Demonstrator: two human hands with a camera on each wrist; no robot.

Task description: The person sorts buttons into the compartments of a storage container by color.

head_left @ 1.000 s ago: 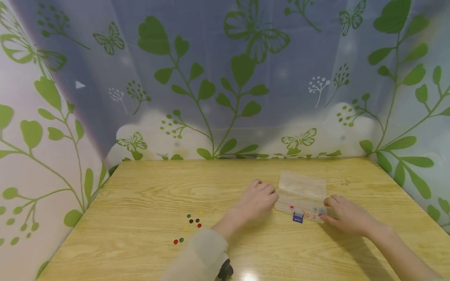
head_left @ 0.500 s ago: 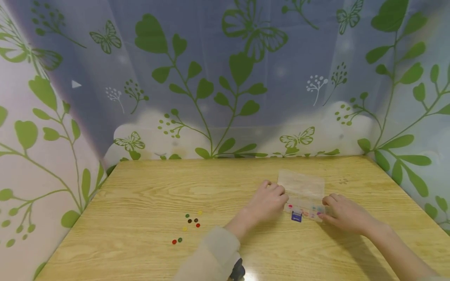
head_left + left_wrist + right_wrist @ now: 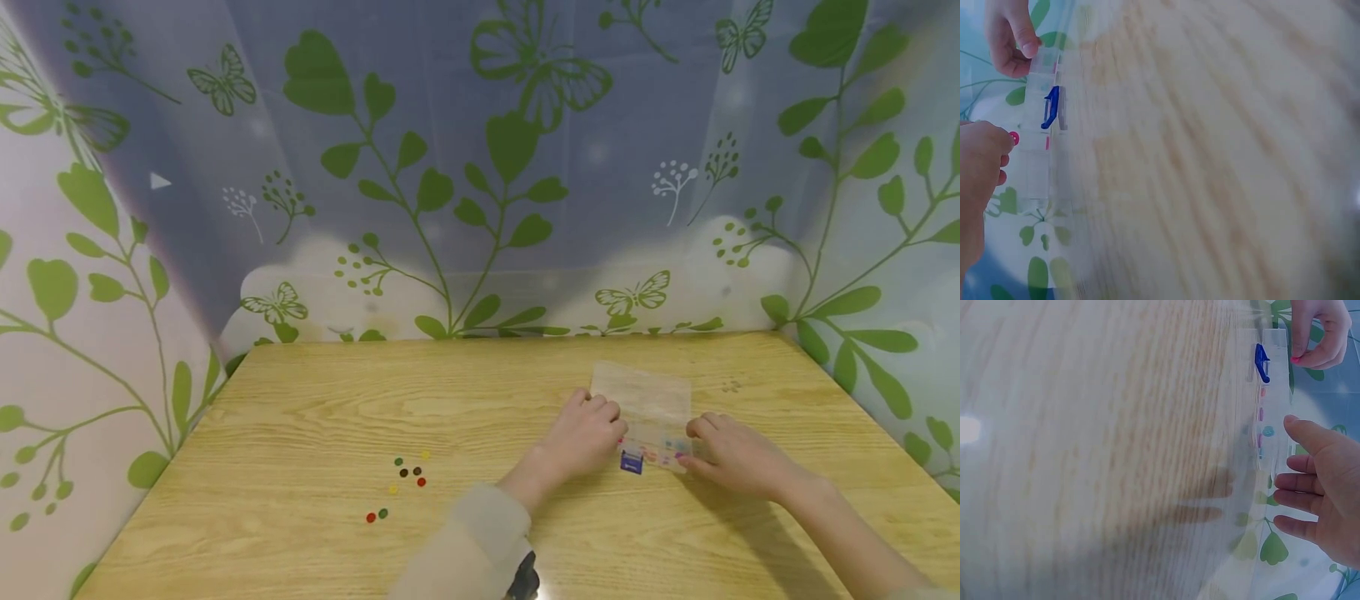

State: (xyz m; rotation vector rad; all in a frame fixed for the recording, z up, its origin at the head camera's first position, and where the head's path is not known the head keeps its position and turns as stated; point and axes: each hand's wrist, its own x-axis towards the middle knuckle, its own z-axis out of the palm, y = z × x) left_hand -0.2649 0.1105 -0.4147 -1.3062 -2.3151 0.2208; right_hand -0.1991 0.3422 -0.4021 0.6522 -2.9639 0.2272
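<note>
My left hand (image 3: 587,435) pinches a small pink button (image 3: 1014,138) between thumb and fingertips, over the left part of a clear plastic compartment box (image 3: 643,392). The box lies on the table with its transparent lid raised back and a blue latch (image 3: 632,462) at the front. Several pink, purple and teal pieces (image 3: 1268,431) show inside its right part. Beside the right end of the box is my right hand (image 3: 738,454), fingers loosely bent, thumb at the box's edge. Whether that thumb presses the box, I cannot tell.
Several loose buttons (image 3: 403,472) in red, green, yellow and dark brown lie on the wooden table (image 3: 315,400), left of my left forearm. A few small pale pieces (image 3: 731,387) lie behind my right hand. A patterned curtain (image 3: 420,167) borders the table's back and sides.
My left hand has moved right, from the box's left edge to above its compartments, with the pink button. My right hand stays beside the box.
</note>
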